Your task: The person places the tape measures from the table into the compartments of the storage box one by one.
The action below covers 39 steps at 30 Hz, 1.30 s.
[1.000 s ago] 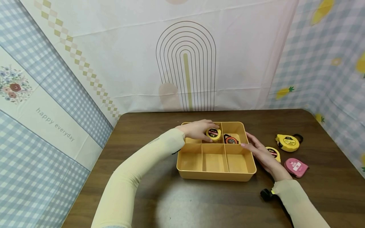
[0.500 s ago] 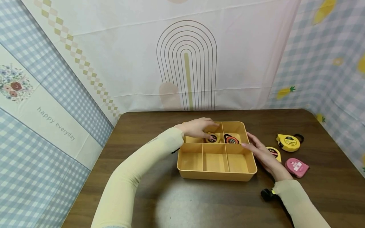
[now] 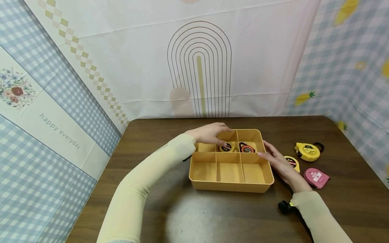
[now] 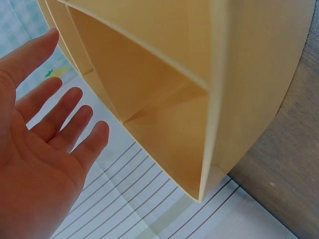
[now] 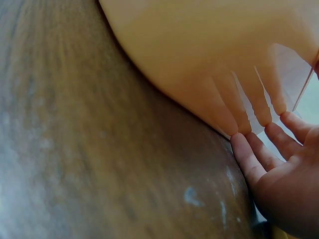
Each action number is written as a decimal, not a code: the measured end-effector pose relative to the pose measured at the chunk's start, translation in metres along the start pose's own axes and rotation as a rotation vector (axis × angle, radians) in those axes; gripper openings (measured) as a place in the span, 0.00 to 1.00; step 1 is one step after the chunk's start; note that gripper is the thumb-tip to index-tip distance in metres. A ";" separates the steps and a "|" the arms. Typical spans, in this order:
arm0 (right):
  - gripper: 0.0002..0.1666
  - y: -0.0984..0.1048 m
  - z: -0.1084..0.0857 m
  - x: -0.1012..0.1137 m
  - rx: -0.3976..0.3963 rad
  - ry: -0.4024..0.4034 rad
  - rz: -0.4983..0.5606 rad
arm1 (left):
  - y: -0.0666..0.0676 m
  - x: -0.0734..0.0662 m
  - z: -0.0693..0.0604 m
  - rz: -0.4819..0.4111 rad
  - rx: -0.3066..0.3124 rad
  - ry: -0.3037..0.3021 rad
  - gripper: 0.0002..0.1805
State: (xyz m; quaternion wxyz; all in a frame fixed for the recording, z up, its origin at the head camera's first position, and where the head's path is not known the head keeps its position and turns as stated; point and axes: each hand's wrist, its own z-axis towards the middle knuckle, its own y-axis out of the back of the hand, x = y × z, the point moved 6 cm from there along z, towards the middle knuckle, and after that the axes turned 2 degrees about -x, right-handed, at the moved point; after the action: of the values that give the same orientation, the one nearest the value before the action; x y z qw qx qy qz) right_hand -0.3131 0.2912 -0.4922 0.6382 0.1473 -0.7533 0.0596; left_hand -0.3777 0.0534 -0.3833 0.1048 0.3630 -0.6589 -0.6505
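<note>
A yellow compartment box [image 3: 232, 186] stands on the table. My left hand [image 3: 209, 133] hovers over its back row, fingers spread and palm bare in the left wrist view. Below that hand, a yellow tape measure [image 3: 226, 147] lies in the back middle compartment. An orange-and-black tape measure [image 3: 247, 147] sits in the back right compartment. At the box's right side, my right hand [image 3: 281, 165] holds the wall. Its thumb lies over the rim, and its fingertips touch the outside in the right wrist view.
Right of the box lie a yellow tape measure [image 3: 307, 152] with a black strap, a pink one [image 3: 316, 178] and another yellow one [image 3: 292, 162] partly behind my right hand. A black object [image 3: 284, 207] lies by the right sleeve. A patterned cloth [image 3: 136, 67] hangs behind the table.
The left hand has let go of the yellow tape measure, which dropped into the back middle compartment, and has risen slightly away. The right hand stays at the box wall.
</note>
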 end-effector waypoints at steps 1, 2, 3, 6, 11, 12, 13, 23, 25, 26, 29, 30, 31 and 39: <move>0.49 0.000 0.000 0.000 0.000 0.001 0.001 | 0.000 0.000 0.000 -0.003 0.000 0.002 0.35; 0.49 0.000 0.000 0.000 0.001 0.002 0.003 | 0.001 0.000 0.000 -0.003 0.001 0.006 0.35; 0.49 0.000 0.000 0.000 0.002 0.003 0.004 | 0.001 0.000 0.000 -0.004 0.001 0.009 0.36; 0.49 0.000 0.000 0.001 0.006 0.003 0.007 | 0.004 -0.001 -0.001 -0.014 0.000 0.014 0.35; 0.49 0.000 0.000 0.001 0.011 0.003 0.009 | 0.006 -0.002 -0.003 -0.007 -0.004 0.020 0.35; 0.49 0.000 0.000 0.002 0.011 0.003 0.008 | 0.006 -0.001 -0.003 -0.004 -0.004 0.022 0.35; 0.49 0.000 0.000 0.002 0.011 0.002 0.008 | 0.006 -0.001 -0.003 -0.002 -0.003 0.025 0.35; 0.49 0.001 0.001 0.001 0.010 0.001 -0.003 | 0.005 0.006 -0.008 -0.031 -0.001 0.052 0.35; 0.49 0.002 0.002 0.001 0.008 0.001 -0.004 | 0.005 0.008 -0.009 -0.024 -0.003 0.052 0.35; 0.49 0.002 0.001 0.001 0.007 0.001 -0.005 | 0.005 0.009 -0.010 -0.020 -0.004 0.050 0.35; 0.49 0.002 0.002 0.001 0.002 -0.003 -0.007 | 0.005 0.011 -0.012 -0.019 -0.010 0.051 0.35; 0.49 0.002 0.001 0.001 0.004 -0.001 -0.010 | 0.006 0.012 -0.013 -0.017 -0.013 0.051 0.35; 0.49 0.001 0.002 0.001 0.004 0.000 -0.007 | 0.006 0.013 -0.013 -0.014 -0.016 0.051 0.35; 0.48 0.002 0.002 -0.001 0.005 0.004 0.006 | 0.007 0.019 -0.020 0.002 -0.029 0.063 0.34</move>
State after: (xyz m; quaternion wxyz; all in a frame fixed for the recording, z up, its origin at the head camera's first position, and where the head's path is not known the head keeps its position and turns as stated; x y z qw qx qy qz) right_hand -0.3158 0.2927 -0.4938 0.6391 0.1465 -0.7523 0.0639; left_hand -0.3816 0.0256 -0.3804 0.1315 0.3810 -0.6460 -0.6482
